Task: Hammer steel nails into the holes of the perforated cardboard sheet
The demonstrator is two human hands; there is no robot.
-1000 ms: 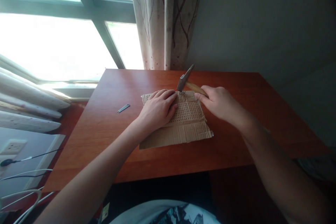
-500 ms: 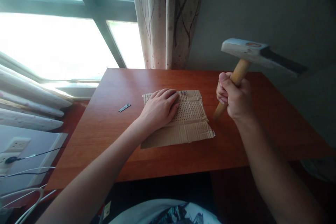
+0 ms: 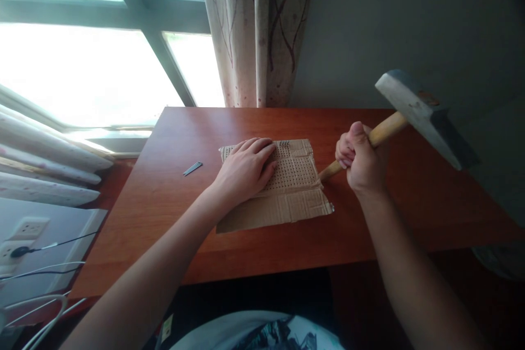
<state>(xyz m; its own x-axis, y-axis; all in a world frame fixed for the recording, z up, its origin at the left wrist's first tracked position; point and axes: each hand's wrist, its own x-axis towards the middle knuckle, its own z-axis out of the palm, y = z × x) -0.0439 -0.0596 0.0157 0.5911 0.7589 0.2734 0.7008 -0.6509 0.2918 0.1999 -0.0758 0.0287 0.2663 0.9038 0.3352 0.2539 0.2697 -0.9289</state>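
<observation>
My left hand (image 3: pixel 246 169) lies flat on a piece of cardboard (image 3: pixel 287 202), its fingers stretched toward the far edge. Rows of small dark holes or dots cover much of the cardboard, and a few short dark marks show near its top edge. Wrapped around the wooden handle of a hammer (image 3: pixel 418 109), my right hand (image 3: pixel 363 158) holds it up to the right of the cardboard. The metal head is tilted up and to the right, and the handle's lower end points at the cardboard's right edge. Left of the cardboard lies a small bundle of nails (image 3: pixel 192 168).
Everything rests on a reddish-brown wooden table (image 3: pixel 164 219). Behind it hangs a patterned curtain (image 3: pixel 283 38) beside a bright window (image 3: pixel 82 71). At lower left are a wall socket (image 3: pixel 30 228) and several cables (image 3: pixel 41 272).
My right hand has tipped the hammer, so its head swung right and lower while the handle's end moved left. My left hand stays flat on the cardboard.
</observation>
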